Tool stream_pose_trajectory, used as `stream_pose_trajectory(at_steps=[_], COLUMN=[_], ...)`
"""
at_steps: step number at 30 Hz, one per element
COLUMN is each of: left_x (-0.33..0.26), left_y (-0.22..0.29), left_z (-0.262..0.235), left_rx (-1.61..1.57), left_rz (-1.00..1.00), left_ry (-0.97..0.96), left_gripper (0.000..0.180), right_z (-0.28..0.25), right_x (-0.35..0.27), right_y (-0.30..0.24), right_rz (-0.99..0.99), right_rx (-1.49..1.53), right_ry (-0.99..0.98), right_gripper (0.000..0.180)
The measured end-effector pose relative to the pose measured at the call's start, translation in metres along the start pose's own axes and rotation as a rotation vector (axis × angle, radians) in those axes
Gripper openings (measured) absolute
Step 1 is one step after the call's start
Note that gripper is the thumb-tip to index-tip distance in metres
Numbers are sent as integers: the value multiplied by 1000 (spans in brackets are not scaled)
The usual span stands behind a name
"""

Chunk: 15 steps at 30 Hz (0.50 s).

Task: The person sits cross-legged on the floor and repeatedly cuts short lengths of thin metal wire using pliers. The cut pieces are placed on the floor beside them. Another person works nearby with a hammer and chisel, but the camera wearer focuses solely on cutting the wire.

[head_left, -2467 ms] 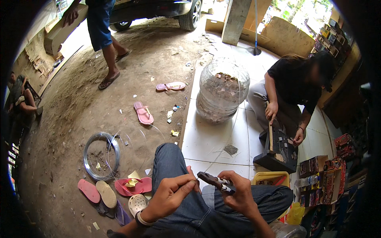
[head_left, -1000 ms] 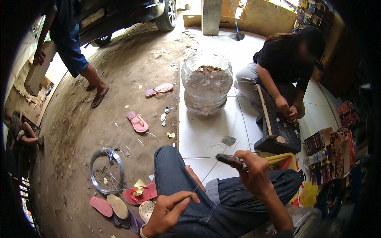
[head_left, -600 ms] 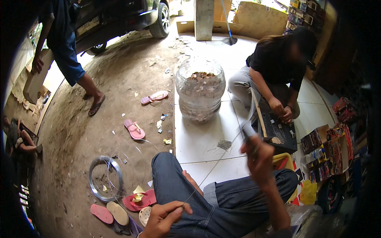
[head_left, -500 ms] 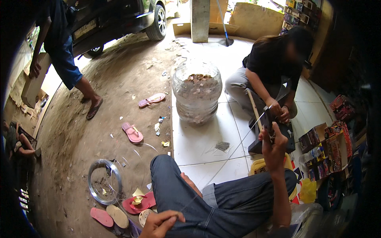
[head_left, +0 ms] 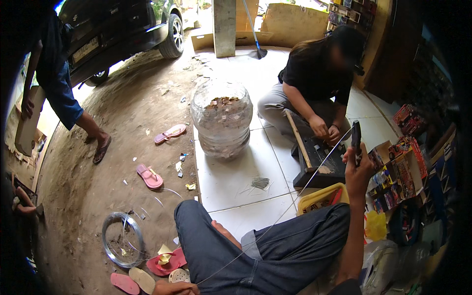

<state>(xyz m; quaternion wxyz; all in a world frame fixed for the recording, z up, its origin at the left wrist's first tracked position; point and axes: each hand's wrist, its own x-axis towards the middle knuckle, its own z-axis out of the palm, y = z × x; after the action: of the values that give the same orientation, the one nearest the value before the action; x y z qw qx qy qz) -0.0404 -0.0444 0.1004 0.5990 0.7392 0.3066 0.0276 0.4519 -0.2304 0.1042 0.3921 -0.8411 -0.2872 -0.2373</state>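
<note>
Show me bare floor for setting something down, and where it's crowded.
Bare white tile lies between the plastic jug and the heap of wire bits. Mostly bare dirt lies between the sandaled foot and the wire coil. Crowded: lower left, slippers beside the coil; right, the yellow tub and toy boxes. Wire stretches from left hand to right hand's pliers.
</note>
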Motion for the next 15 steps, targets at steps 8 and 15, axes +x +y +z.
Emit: stream_pose_trajectory(at_steps=[8,15], left_x=[15,31], left_y=[-44,-53], left_z=[-25,-7], left_rx=[-2,-81], left_rz=[70,62], left_ry=[350,428], left_gripper=[16,17], right_z=[-10,2], right_x=[10,-42], right_y=[37,-10], right_rz=[234,189], right_rx=[452,233], right_ry=[-10,-266], right_gripper=[33,27])
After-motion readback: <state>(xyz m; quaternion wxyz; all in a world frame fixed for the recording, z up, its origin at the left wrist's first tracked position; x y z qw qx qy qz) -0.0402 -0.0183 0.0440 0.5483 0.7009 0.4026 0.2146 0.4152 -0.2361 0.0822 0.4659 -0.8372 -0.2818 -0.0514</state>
